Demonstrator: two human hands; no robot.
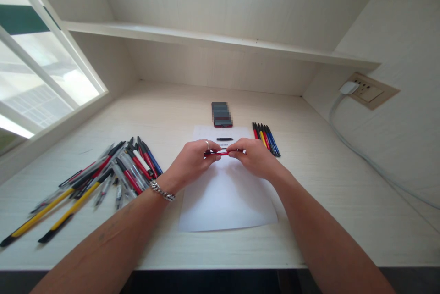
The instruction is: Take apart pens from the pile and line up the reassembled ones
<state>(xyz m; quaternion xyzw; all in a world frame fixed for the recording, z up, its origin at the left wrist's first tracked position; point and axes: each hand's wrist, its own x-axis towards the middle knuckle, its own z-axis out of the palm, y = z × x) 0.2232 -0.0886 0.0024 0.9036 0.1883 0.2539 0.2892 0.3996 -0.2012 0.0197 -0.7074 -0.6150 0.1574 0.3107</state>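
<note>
Both my hands meet over a white sheet of paper (227,197) on the desk. My left hand (192,162), with a ring and a chain bracelet, pinches one end of a red pen (222,153). My right hand (256,157) grips the pen's other end. The pen lies level between the fingertips, just above the paper. A small black pen part (224,139) lies on the paper beyond the hands.
A loose pile of pens (113,170), red, blue, yellow and clear, spreads at the left. Several sorted pens (266,139) lie in a row at the right. A phone (222,114) lies behind the paper. A wall socket with a cable (357,88) is at the right.
</note>
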